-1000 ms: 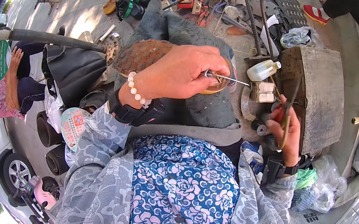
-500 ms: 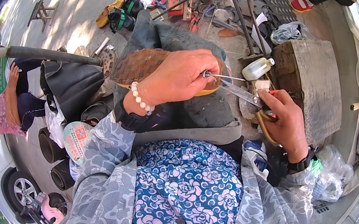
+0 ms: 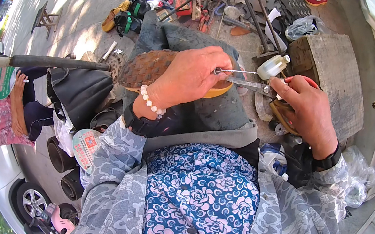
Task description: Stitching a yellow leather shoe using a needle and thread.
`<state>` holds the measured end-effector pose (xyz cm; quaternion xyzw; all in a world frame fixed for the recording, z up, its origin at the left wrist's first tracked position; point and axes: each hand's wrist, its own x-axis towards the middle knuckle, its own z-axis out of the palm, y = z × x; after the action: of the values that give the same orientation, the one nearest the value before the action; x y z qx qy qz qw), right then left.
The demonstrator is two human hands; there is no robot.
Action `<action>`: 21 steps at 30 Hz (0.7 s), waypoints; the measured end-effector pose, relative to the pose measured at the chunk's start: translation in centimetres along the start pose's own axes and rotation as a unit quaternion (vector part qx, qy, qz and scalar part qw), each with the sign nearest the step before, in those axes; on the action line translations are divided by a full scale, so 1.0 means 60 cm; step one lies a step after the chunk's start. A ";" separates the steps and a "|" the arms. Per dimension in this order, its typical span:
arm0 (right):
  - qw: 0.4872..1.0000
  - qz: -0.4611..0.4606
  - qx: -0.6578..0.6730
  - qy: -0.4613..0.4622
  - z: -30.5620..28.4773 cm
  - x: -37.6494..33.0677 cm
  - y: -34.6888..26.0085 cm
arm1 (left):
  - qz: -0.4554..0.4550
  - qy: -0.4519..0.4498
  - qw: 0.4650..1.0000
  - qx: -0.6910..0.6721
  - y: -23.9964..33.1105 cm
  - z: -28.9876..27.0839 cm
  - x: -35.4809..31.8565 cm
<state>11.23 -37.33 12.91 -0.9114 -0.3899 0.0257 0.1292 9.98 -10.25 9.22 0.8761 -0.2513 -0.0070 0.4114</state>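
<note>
While the shoe [image 3: 156, 65] is pinned by the left hand [image 3: 189, 75], scissors [image 3: 251, 84] are gripped in the right hand [image 3: 304, 106], blades reaching the needle [image 3: 236, 71].

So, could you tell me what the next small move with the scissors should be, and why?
Probably a short snip. The right hand holds the scissors with the blades pointing at the thin thread or wire that the left hand pinches above the woven shoe. Whether the blades are already around it I cannot tell.
</note>
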 end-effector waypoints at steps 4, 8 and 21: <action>0.999 -0.027 -0.041 0.021 0.004 0.004 0.003 | 0.000 0.004 1.000 0.002 0.000 0.002 0.000; 0.999 -0.037 -0.031 0.025 0.005 0.008 0.007 | 0.004 0.009 1.000 0.011 -0.001 0.004 -0.003; 0.981 0.117 0.151 0.030 0.058 -0.068 0.054 | -0.011 0.067 0.998 -0.016 -0.006 0.002 0.004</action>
<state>10.20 -41.66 8.51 -0.9211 -0.2680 0.0721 0.2729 10.34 -10.25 8.97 0.8707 -0.2134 0.0426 0.4411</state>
